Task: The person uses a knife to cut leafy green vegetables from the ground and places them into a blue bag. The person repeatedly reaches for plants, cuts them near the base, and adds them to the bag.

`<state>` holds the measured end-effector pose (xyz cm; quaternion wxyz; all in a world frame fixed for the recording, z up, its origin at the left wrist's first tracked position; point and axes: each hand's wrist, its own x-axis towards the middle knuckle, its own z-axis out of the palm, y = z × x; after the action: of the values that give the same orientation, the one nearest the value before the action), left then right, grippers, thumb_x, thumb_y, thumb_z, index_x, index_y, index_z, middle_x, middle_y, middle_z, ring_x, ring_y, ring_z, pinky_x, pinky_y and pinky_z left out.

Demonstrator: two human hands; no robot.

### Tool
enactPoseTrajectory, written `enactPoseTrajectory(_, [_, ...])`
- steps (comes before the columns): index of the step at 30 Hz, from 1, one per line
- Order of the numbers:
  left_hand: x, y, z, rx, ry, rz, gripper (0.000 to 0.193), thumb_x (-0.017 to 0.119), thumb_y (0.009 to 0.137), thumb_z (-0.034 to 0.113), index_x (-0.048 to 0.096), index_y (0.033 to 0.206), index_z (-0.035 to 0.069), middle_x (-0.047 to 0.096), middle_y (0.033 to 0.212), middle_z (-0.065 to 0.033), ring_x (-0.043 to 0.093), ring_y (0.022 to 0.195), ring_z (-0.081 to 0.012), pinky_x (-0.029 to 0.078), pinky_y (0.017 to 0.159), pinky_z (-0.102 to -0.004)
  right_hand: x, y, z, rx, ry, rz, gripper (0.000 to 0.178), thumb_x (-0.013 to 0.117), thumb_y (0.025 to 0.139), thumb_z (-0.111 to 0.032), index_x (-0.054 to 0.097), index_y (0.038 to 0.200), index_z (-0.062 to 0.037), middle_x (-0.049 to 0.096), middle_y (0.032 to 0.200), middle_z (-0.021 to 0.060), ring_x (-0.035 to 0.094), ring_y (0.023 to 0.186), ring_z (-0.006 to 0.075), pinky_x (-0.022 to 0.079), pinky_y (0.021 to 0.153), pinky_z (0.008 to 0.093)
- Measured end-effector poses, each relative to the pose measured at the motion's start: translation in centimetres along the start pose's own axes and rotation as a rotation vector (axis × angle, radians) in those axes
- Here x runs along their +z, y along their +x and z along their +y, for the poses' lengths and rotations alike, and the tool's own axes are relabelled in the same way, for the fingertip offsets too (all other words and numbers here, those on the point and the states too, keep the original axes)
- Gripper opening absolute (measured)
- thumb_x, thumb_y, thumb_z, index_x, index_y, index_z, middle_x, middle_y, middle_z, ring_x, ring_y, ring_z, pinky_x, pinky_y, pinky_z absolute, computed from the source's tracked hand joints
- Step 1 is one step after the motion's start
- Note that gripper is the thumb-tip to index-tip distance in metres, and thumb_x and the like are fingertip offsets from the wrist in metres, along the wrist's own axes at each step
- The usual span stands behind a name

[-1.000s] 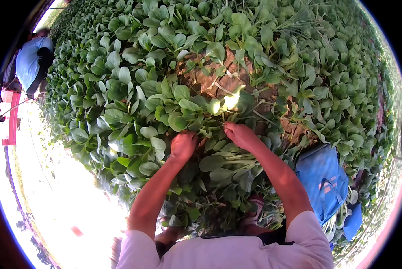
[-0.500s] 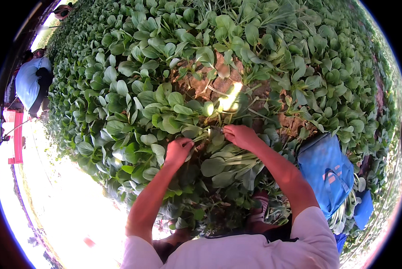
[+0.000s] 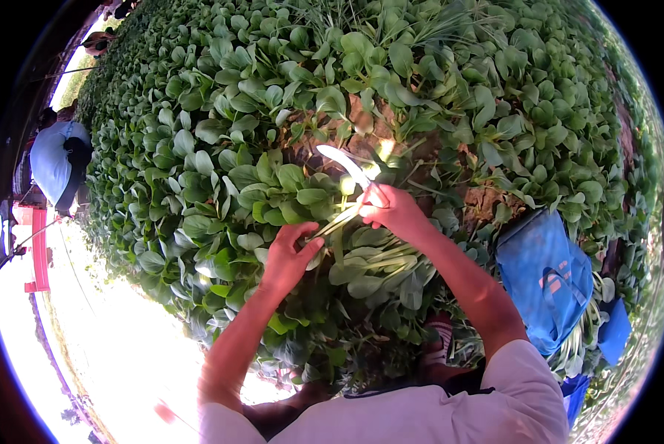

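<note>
As the two bare hands met above the leafy bed [image 3: 188, 152], a slender bundle of pale green stalks [image 3: 341, 220] spanned the space between them, just above a loose pile of greens [image 3: 380, 259]. The right hand [image 3: 390, 214] was clenched around a curved knife [image 3: 347, 164], its pale blade slanting up and leftward; the stalk ends lay against its fingers. The left hand [image 3: 285, 255] met the other end, thumb and fingers to either side; whether that grip pressed or merely surrounded the stalks could not be told. A blue bag [image 3: 543, 277] stood beyond the right forearm.

Judged by appearance, the bundle would have been light, its stalks crisp and liable to snap if bent, its leaves soft and easily bruised. Any dampness would have made it slippery. The firmest hold was probably low on the stalks, near the base, with fingers clear of the blade.
</note>
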<state>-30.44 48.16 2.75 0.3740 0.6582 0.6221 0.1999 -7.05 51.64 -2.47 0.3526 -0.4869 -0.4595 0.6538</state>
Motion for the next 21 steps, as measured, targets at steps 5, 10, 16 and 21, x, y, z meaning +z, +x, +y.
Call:
enactPoseTrajectory(5, [-0.2,2.4,4.9,0.53,0.442,0.152,0.053,0.071,0.073,0.016,0.052,0.12,0.004,0.05,0.122,-0.0122,0.054,0.1,-0.0292,0.041,0.091,-0.0394,0.7,-0.3,-1.2,-0.19,-0.059,0.087,0.019,0.063,0.08,-0.012,0.053,0.093,-0.001,0.059,0.083,0.0036,0.053,0.072,0.0113,0.046,0.07,0.0275])
enactPoseTrajectory(10, [-0.8,6.7,5.9,0.19,-0.025,-0.039,0.037,0.058,0.086,0.011,0.05,0.122,0.002,0.056,0.111,-0.0159,0.058,0.095,-0.0275,0.046,0.084,-0.032,-0.1,0.3,-2.8,-0.182,0.225,0.163,0.025,0.063,0.084,-0.016,0.053,0.1,0.0,0.055,0.073,0.0019,0.055,0.065,0.0151,0.046,0.062,0.0321])
enactPoseTrajectory(16, [2.4,8.8,4.2,0.31,0.384,-0.178,0.046,0.067,0.077,0.01,0.053,0.121,0.013,0.058,0.11,-0.0124,0.06,0.094,-0.0322,0.049,0.082,-0.0368,-4.4,1.4,3.4,-0.138,-0.926,0.052,0.031,0.051,0.092,-0.034,0.048,0.099,-0.0041,0.064,0.078,0.0124,0.062,0.072,0.0327,0.047,0.062,0.0422])
enactPoseTrajectory(21, [3.9,10.0,-2.8,-0.035,0.869,-0.134,0.047,0.065,0.077,0.015,0.047,0.121,0.015,0.053,0.116,-0.0121,0.061,0.094,-0.0354,0.049,0.077,-0.047,-0.2,4.2,6.8,-0.098,-0.937,-0.001,0.028,0.044,0.094,-0.031,0.048,0.103,-0.0051,0.063,0.078,0.0132,0.062,0.075,0.0347,0.048,0.065,0.0451])
